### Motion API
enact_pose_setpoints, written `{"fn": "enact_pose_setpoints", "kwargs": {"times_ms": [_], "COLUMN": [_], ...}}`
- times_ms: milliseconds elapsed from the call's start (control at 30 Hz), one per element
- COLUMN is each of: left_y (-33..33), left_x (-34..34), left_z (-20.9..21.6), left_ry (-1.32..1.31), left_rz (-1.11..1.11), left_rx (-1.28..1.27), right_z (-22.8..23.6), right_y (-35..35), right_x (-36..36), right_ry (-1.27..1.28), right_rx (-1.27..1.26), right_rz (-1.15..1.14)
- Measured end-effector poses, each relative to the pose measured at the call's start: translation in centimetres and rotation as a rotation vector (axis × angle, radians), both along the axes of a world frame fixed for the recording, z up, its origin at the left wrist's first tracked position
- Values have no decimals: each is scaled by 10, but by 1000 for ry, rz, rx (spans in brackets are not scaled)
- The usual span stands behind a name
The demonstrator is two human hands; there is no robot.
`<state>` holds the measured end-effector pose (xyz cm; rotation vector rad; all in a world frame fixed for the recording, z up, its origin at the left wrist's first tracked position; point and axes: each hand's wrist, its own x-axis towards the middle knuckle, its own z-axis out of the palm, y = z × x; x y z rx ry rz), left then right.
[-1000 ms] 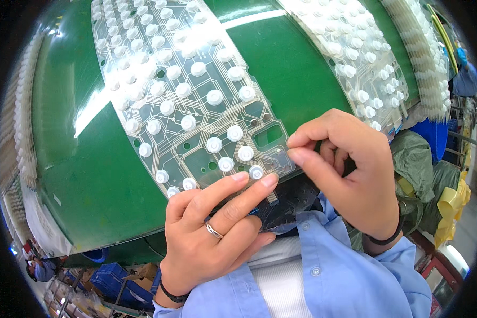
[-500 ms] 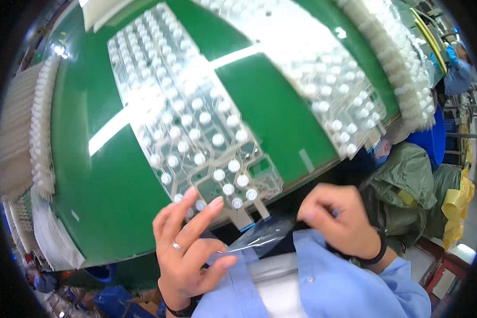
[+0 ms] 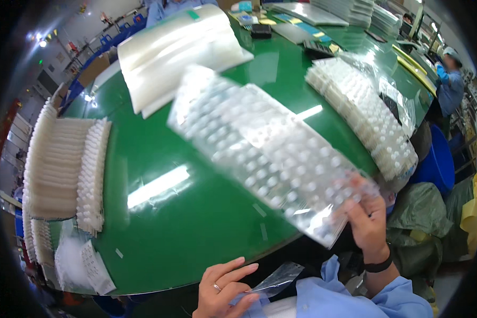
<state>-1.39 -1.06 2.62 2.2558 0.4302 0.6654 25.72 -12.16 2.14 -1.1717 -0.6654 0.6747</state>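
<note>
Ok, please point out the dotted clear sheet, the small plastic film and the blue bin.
Dotted clear sheet (image 3: 275,159): head view, middle of its face.
Small plastic film (image 3: 279,280): head view, middle of its surface.
Blue bin (image 3: 441,159): head view, its outer wall.

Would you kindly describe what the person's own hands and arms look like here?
The left hand, gloveless, wears a silver-coloured ring. The right hand, also gloveless, has a black wristband and, farther up, a light blue sleeve.
</note>
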Motion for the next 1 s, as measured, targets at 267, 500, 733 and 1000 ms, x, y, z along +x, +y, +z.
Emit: {"fn": "enact_pose_setpoints", "kwargs": {"times_ms": [267, 500, 733, 1000], "left_y": [-1, 10, -2, 3], "left_x": [24, 99, 135, 60], "left_z": [5, -6, -39, -21], "left_ry": [39, 88, 67, -193], "left_rz": [-72, -285, -326, -242], "left_rx": [22, 32, 174, -236], "right_z": [-32, -19, -71, -48], "right_y": [1, -24, -64, -65], "right_x": [52, 22, 30, 31], "right_ry": [82, 22, 585, 101], "right_rx": [-412, -251, -139, -407], "right_rz": [-27, -279, -59, -24]}}
